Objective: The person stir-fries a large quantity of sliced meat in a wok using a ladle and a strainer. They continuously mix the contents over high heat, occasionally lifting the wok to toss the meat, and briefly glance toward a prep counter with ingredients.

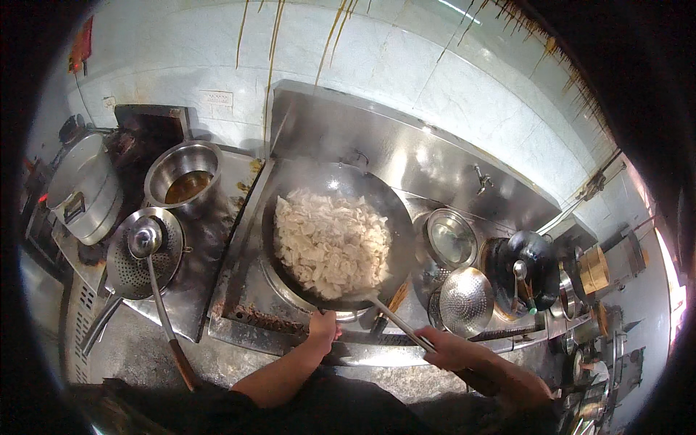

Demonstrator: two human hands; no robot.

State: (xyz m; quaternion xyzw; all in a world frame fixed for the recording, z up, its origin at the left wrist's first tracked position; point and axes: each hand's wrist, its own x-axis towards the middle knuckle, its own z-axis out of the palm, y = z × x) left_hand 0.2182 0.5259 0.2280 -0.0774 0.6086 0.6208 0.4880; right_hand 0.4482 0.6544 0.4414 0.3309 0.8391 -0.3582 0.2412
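Note:
A large dark wok (pixel 399 217) sits on the steel range, tilted a little, with steam rising from it. Heaped inside are pale, thin pieces of food (pixel 331 242), perhaps sliced meat; I cannot tell which kind. My left hand (pixel 324 326) grips the wok's handle at the near rim. In my right hand (pixel 448 348) is the long metal handle of a cooking utensil (pixel 399 322); its head reaches the near right edge of the food and is mostly hidden there. A bamboo brush (pixel 399 296) lies just right of the wok, under that handle.
At left stand a colander (pixel 122 272) with a ladle (pixel 145 239) across it, a steel bowl of brown liquid (pixel 212 157) and an aluminium pot (pixel 95 201). On the right are a perforated skimmer (pixel 466 302), a bowl of clear liquid (pixel 451 239) and another wok (pixel 527 250). A faucet (pixel 482 179) juts from the backsplash.

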